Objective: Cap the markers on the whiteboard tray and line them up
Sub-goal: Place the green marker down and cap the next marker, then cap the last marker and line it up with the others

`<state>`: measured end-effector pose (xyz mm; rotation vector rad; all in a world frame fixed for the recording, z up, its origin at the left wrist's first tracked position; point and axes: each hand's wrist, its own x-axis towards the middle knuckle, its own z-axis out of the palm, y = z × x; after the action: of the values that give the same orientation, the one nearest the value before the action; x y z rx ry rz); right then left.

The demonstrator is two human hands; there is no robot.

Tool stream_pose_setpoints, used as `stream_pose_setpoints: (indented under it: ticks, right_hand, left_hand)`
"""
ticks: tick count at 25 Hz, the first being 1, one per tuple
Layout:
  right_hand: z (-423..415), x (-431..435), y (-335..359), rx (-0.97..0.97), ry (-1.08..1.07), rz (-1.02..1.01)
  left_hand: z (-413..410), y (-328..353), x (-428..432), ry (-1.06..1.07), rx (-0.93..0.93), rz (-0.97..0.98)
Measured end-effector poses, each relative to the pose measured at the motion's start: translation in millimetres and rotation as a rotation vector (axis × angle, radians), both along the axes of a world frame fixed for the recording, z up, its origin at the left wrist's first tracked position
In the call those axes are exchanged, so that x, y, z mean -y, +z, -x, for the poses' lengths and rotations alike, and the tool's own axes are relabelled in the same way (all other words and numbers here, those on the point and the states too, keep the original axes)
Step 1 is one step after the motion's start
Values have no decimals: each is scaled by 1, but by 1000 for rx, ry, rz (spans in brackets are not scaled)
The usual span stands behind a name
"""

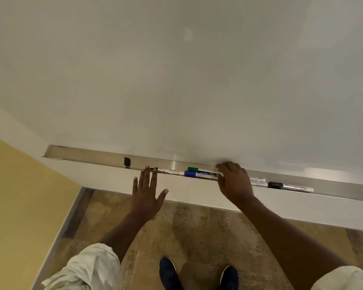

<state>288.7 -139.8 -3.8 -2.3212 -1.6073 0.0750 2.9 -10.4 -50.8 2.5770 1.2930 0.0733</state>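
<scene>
A long metal tray (88,155) runs along the bottom of the whiteboard (176,80). In it lie a marker with a dark left end (169,171), a green-capped marker (199,170), a blue-capped marker (199,174) in front of it, white marker barrels (258,181) right of my right hand, and a black-capped marker (289,186). A loose black cap (127,161) stands further left. My left hand (147,193) is flat with spread straight fingers, its fingertips touching the tray edge by the leftmost marker. My right hand (234,182) curls over the right ends of the green and blue markers.
Below the tray the white wall (197,193) meets a brown patterned floor (187,237). A yellow wall (19,195) stands at the left. My two dark blue shoes (169,273) point toward the wall.
</scene>
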Motion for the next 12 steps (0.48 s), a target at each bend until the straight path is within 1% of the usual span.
stream_pose_setpoints:
  ticks: [4, 6, 8, 10, 12]
  right_hand:
    - [52, -48, 5, -46, 159, 8]
    - [75, -69, 6, -36, 225, 19]
    - [96, -89, 5, -21, 269, 72]
    - [109, -101, 1, 40, 309, 164]
    - [116, -107, -5, 135, 328, 218]
  left_hand:
    - [22, 14, -26, 136, 16, -3]
    - [29, 24, -45, 231, 44, -27]
    - [36, 31, -67, 343, 67, -53]
    - [41, 35, -85, 443, 75, -40]
    - [43, 36, -99, 492, 67, -43]
